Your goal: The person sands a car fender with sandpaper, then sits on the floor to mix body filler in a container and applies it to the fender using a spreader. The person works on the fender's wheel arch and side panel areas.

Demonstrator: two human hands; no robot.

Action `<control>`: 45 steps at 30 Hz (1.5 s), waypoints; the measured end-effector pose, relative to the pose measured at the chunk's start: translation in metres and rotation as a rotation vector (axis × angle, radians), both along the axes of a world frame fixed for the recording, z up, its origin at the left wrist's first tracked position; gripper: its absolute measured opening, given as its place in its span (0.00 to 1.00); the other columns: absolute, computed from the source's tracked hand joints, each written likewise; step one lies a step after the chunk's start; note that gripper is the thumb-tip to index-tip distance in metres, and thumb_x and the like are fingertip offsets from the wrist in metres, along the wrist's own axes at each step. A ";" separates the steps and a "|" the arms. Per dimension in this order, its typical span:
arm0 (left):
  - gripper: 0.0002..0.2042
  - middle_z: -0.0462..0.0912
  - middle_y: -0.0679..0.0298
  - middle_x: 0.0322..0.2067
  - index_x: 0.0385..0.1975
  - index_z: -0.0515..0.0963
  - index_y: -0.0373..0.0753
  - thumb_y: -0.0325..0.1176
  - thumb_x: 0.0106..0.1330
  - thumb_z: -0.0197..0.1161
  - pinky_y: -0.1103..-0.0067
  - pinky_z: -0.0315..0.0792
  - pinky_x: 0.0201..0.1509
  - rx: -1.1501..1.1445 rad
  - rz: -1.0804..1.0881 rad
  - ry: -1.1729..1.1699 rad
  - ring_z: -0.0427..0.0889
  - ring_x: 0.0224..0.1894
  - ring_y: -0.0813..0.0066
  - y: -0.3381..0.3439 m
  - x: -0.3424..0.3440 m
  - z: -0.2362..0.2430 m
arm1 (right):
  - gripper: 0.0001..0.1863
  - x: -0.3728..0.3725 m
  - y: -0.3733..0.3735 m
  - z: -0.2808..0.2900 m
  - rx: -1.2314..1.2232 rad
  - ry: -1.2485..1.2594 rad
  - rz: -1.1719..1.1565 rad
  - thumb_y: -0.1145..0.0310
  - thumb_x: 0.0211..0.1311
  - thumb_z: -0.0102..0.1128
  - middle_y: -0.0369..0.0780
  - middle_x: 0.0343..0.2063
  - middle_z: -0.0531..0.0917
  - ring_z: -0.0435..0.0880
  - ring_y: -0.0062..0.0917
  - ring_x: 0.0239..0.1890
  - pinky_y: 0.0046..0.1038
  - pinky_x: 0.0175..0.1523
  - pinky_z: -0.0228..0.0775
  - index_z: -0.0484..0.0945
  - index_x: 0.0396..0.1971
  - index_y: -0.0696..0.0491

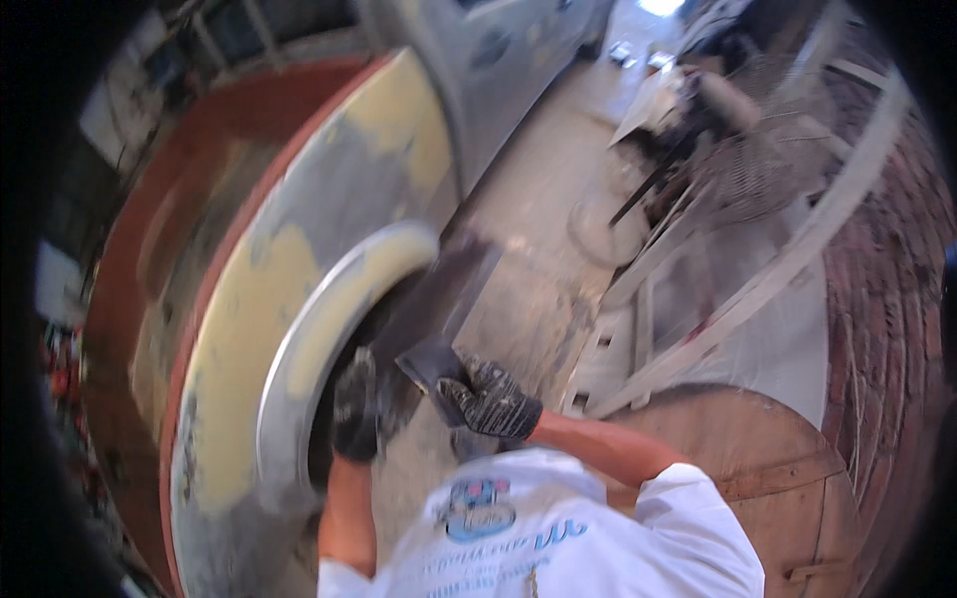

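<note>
My right hand (493, 404), in a dark speckled glove, grips a small dark rectangular pad (424, 364). My left hand (356, 409), gloved and blurred, is just left of it beside the wheel arch (304, 349) of a vehicle body panel (244, 379); its fingers and anything in them are unclear. The panel is bare grey with pale yellow patches and has a red edge. A larger dark flat piece (449, 279), partly hidden, lies beyond my hands next to the dark arch opening.
A grey door panel (478, 100) stands ahead beside the concrete floor (538, 189). To the right are a pale metal frame (758, 279), a wire-guarded fan-like object (748, 169), a round wooden board (738, 439) and a brick wall (887, 339).
</note>
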State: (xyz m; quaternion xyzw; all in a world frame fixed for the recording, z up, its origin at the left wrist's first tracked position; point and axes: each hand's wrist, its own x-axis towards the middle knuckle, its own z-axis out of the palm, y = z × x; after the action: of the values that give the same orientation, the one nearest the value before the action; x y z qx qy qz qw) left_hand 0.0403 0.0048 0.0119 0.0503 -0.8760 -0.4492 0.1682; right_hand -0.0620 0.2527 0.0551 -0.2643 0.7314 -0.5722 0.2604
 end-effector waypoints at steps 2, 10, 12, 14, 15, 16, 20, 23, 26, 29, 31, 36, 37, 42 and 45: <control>0.20 0.74 0.55 0.50 0.54 0.70 0.30 0.36 0.66 0.52 0.74 0.68 0.54 0.136 0.043 -0.062 0.73 0.48 0.67 0.002 -0.008 -0.005 | 0.19 -0.034 0.009 -0.013 0.020 0.458 -0.360 0.66 0.61 0.51 0.49 0.35 0.81 0.81 0.39 0.35 0.35 0.42 0.72 0.70 0.50 0.61; 0.22 0.76 0.55 0.48 0.53 0.70 0.28 0.43 0.72 0.47 0.76 0.68 0.53 0.746 0.096 -0.061 0.74 0.46 0.70 0.031 -0.062 0.002 | 0.22 -0.016 -0.010 -0.027 -0.231 0.262 -0.100 0.74 0.62 0.46 0.46 0.57 0.68 0.69 0.30 0.57 0.29 0.66 0.55 0.64 0.56 0.60; 0.23 0.76 0.54 0.47 0.52 0.70 0.28 0.44 0.72 0.46 0.76 0.68 0.52 0.805 0.128 -0.064 0.74 0.46 0.70 0.032 -0.072 0.009 | 0.20 -0.033 -0.006 -0.030 0.104 0.774 -0.124 0.73 0.63 0.45 0.46 0.54 0.70 0.71 0.31 0.54 0.30 0.63 0.58 0.65 0.55 0.60; 0.23 0.76 0.55 0.45 0.51 0.71 0.29 0.46 0.72 0.45 0.76 0.69 0.49 0.831 0.086 -0.070 0.74 0.44 0.71 0.033 -0.081 0.015 | 0.20 -0.070 0.003 -0.038 0.345 0.881 -0.213 0.70 0.64 0.44 0.48 0.52 0.71 0.72 0.33 0.52 0.33 0.60 0.61 0.65 0.56 0.60; 0.23 0.76 0.55 0.45 0.50 0.71 0.29 0.46 0.72 0.45 0.76 0.70 0.48 0.793 0.085 -0.086 0.74 0.43 0.71 0.034 -0.083 0.019 | 0.21 -0.083 0.006 -0.044 0.526 0.957 -0.250 0.69 0.65 0.43 0.49 0.51 0.72 0.73 0.34 0.51 0.34 0.58 0.62 0.65 0.56 0.59; 0.23 0.77 0.56 0.44 0.49 0.72 0.30 0.47 0.72 0.44 0.76 0.70 0.47 0.758 0.086 -0.096 0.75 0.42 0.71 0.035 -0.085 0.022 | 0.21 -0.085 0.004 -0.048 0.591 1.003 -0.253 0.68 0.65 0.43 0.49 0.50 0.73 0.74 0.35 0.50 0.36 0.57 0.63 0.65 0.56 0.59; 0.25 0.78 0.57 0.40 0.46 0.73 0.31 0.50 0.72 0.43 0.76 0.71 0.42 0.671 0.084 -0.104 0.76 0.38 0.72 0.039 -0.086 0.033 | 0.22 -0.024 -0.025 -0.022 -0.150 0.667 -0.321 0.63 0.67 0.40 0.52 0.46 0.75 0.77 0.40 0.46 0.41 0.50 0.68 0.65 0.57 0.59; 0.26 0.79 0.59 0.37 0.44 0.75 0.32 0.52 0.72 0.41 0.76 0.72 0.38 0.622 0.077 -0.087 0.76 0.35 0.73 0.040 -0.083 0.037 | 0.22 -0.043 -0.015 -0.018 -0.160 0.497 -0.050 0.60 0.61 0.50 0.48 0.44 0.77 0.78 0.33 0.43 0.36 0.45 0.71 0.69 0.52 0.58; 0.27 0.79 0.60 0.34 0.42 0.76 0.34 0.54 0.71 0.40 0.76 0.73 0.34 0.499 0.079 -0.108 0.77 0.33 0.74 0.041 -0.082 0.037 | 0.20 -0.074 -0.019 -0.063 0.280 0.761 -0.157 0.56 0.62 0.49 0.49 0.41 0.78 0.79 0.38 0.41 0.38 0.41 0.71 0.73 0.45 0.57; 0.27 0.80 0.62 0.30 0.39 0.77 0.35 0.54 0.71 0.40 0.77 0.73 0.28 0.579 0.138 -0.092 0.76 0.27 0.76 0.042 -0.083 0.037 | 0.23 -0.051 -0.029 -0.052 0.190 0.899 -0.253 0.58 0.64 0.47 0.50 0.46 0.75 0.76 0.38 0.46 0.35 0.46 0.70 0.66 0.52 0.58; 0.26 0.79 0.63 0.26 0.36 0.78 0.36 0.55 0.71 0.40 0.78 0.71 0.23 0.805 0.162 0.023 0.73 0.20 0.78 0.043 -0.083 0.037 | 0.28 -0.048 -0.032 -0.049 -0.164 0.793 -0.326 0.61 0.64 0.46 0.49 0.53 0.72 0.74 0.34 0.52 0.30 0.52 0.69 0.58 0.62 0.59; 0.22 0.67 0.49 0.52 0.55 0.63 0.29 0.42 0.73 0.38 0.72 0.60 0.57 0.364 0.019 -0.164 0.65 0.53 0.61 0.025 -0.062 0.030 | 0.10 -0.066 -0.015 -0.016 0.269 0.868 -0.375 0.61 0.51 0.55 0.43 0.22 0.72 0.75 0.33 0.23 0.39 0.24 0.62 0.70 0.27 0.51; 0.22 0.67 0.49 0.53 0.55 0.63 0.28 0.41 0.73 0.38 0.72 0.61 0.58 0.342 0.076 -0.123 0.66 0.54 0.61 0.023 -0.059 0.025 | 0.11 -0.058 -0.017 -0.016 0.322 0.921 -0.451 0.61 0.53 0.54 0.44 0.25 0.73 0.75 0.34 0.26 0.38 0.28 0.64 0.69 0.31 0.52; 0.26 0.61 0.42 0.61 0.62 0.56 0.25 0.31 0.66 0.47 0.62 0.56 0.67 -0.448 0.022 0.106 0.63 0.63 0.50 0.015 -0.060 0.002 | 0.25 -0.018 -0.038 -0.055 0.223 0.971 0.034 0.64 0.66 0.43 0.55 0.50 0.71 0.76 0.39 0.37 0.33 0.41 0.72 0.61 0.61 0.58; 0.25 0.64 0.46 0.59 0.61 0.59 0.27 0.36 0.68 0.46 0.63 0.59 0.65 0.106 0.030 -0.117 0.66 0.60 0.53 0.015 -0.047 0.023 | 0.19 -0.084 -0.019 -0.088 0.654 1.247 -0.046 0.65 0.66 0.40 0.55 0.43 0.73 0.76 0.40 0.35 0.34 0.36 0.71 0.67 0.54 0.56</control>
State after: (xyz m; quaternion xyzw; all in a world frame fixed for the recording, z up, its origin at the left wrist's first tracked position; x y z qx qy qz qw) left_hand -0.0067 0.0200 0.0346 0.0982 -0.8585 -0.4887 0.1205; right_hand -0.1456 0.2341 -0.0333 -0.4356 0.8842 -0.0703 -0.1534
